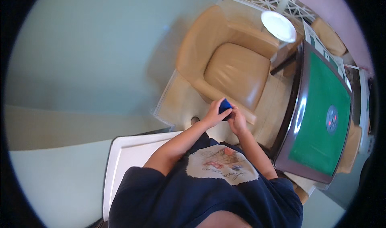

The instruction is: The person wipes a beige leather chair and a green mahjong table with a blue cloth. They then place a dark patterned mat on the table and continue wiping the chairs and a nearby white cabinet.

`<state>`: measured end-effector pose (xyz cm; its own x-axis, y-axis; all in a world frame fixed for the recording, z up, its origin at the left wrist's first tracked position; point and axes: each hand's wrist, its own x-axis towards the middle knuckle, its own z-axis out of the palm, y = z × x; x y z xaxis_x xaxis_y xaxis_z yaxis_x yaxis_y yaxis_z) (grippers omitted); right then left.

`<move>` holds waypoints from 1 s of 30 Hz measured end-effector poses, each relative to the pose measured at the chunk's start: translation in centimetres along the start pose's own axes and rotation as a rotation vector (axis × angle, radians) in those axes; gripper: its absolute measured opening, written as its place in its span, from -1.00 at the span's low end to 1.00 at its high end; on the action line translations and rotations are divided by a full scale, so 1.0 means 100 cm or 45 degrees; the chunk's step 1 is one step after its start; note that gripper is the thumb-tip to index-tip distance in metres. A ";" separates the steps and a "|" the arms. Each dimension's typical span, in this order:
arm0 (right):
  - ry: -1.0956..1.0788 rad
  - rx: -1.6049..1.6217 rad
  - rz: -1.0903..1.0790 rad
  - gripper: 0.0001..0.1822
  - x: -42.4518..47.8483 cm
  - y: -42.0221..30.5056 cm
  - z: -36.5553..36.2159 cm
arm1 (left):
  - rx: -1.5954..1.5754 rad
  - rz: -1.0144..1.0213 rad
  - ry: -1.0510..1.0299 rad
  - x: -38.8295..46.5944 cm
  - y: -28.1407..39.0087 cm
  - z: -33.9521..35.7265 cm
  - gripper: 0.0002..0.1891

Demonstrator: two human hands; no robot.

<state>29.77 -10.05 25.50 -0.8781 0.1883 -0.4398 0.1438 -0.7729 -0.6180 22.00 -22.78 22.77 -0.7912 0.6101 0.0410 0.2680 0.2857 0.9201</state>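
Both my hands meet in front of my body, above the near arm of a tan armchair. Between them is a small dark blue object, mostly covered by fingers; its exact kind cannot be made out. My left hand grips it from the left, thumb laid across its near side. On the other side, my right hand has its fingers curled around the object's right edge.
To the right stands a mahjong table with green felt, a dark rim and a central control disc with red lights. A round white tray is beyond the armchair. A raised-edge white panel lies at my left, near the wall.
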 end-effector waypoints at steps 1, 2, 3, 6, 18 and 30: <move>-0.129 0.127 0.064 -0.52 0.018 0.009 0.014 | 0.009 0.050 0.146 0.003 -0.008 -0.016 -0.28; -0.210 0.229 0.159 -0.51 0.041 0.025 0.022 | -0.093 -0.057 0.149 0.012 -0.024 -0.041 -0.30; -0.286 0.330 0.253 -0.49 0.060 0.034 0.032 | -0.200 -0.160 0.145 0.023 -0.042 -0.065 -0.32; -0.277 -0.001 0.348 -0.46 0.079 0.020 0.114 | -0.362 -0.535 0.345 0.043 -0.042 -0.140 -0.39; 0.138 -1.316 -0.220 -0.32 0.209 0.009 0.151 | -0.389 -0.577 0.722 0.140 -0.068 -0.253 -0.57; 0.486 -1.759 -0.553 0.28 0.303 0.052 0.199 | -0.021 -0.422 0.420 0.242 -0.112 -0.349 -0.47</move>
<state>-5.12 -20.43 21.92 -0.8271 0.5577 -0.0695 0.4073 0.5095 -0.7579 -19.31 -36.98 27.08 -0.9658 0.2198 -0.1373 -0.0356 0.4124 0.9103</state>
